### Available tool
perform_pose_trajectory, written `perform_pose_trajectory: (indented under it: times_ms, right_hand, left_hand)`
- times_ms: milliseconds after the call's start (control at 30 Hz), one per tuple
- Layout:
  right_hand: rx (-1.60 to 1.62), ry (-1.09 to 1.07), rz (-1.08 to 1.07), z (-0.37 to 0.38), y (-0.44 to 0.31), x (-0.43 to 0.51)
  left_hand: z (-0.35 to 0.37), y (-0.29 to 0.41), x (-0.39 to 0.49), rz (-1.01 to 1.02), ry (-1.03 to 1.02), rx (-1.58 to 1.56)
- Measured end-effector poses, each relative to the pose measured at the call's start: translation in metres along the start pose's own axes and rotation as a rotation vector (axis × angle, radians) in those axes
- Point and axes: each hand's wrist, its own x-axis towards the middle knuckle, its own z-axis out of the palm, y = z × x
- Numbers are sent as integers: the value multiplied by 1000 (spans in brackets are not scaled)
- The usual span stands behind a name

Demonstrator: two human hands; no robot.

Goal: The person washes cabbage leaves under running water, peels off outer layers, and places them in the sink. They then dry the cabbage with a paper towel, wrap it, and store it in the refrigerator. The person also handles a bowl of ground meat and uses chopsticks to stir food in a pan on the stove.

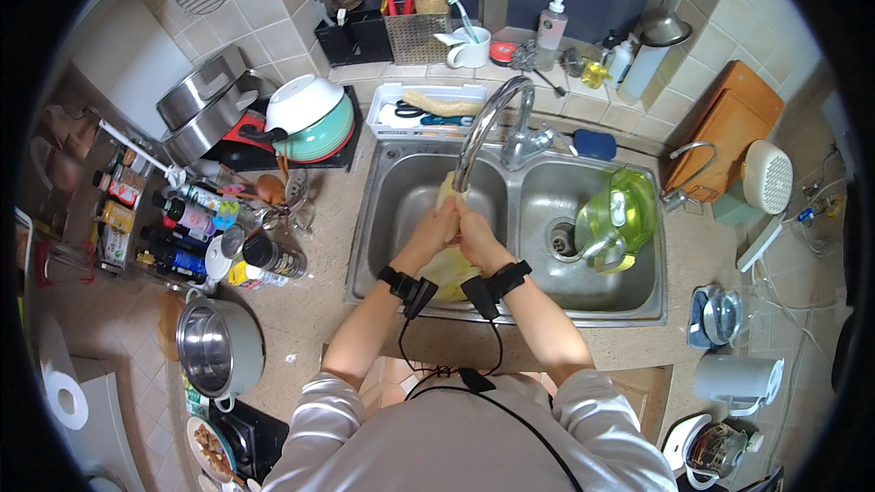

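Observation:
Both my hands are together over the left basin (393, 219) of a steel double sink, right below the mouth of the chrome faucet (475, 130). A yellow cloth (451, 278) is gripped between my left hand (436, 229) and my right hand (476, 231). Part of it sticks up past my fingers, and the rest hangs toward the basin floor. My fingertips are partly hidden, and I cannot tell whether water is running. Each wrist wears a black strap with a small cabled device.
A green transparent pitcher (625, 212) lies in the right basin. Behind the sink sit a white tray (383, 124) of utensils and a blue sponge (595, 143). Bottles and a large pot (256, 345) crowd the left counter; a white jug (735, 379) stands right.

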Motion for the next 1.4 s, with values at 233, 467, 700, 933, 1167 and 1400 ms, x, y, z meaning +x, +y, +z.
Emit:
perform_pose_trajectory:
  times_ms: [233,467,700,933,1167,1400]
  right_hand:
    - [-344,135,6,-49,-67,-16]
    - [-832,763,-130,-136,-117,28]
    - [-699,595,-12,-155,-120,8]
    - [-257,-5,352,-50,-47,-33]
    - [-95,30,225,-13,-12,-47]
    - [240,18,345,-45,1,-44]
  left_hand:
    - [15,-6,2,-114,75,-280]
    - [3,-13,10,-81,-78,-270]
    - [-6,-6,-26,-94,75,-57]
    - [-4,-20,-32,80,124,272]
    - [-28,-9,-65,429,177,866]
    - [-37,0,-94,457,608,412]
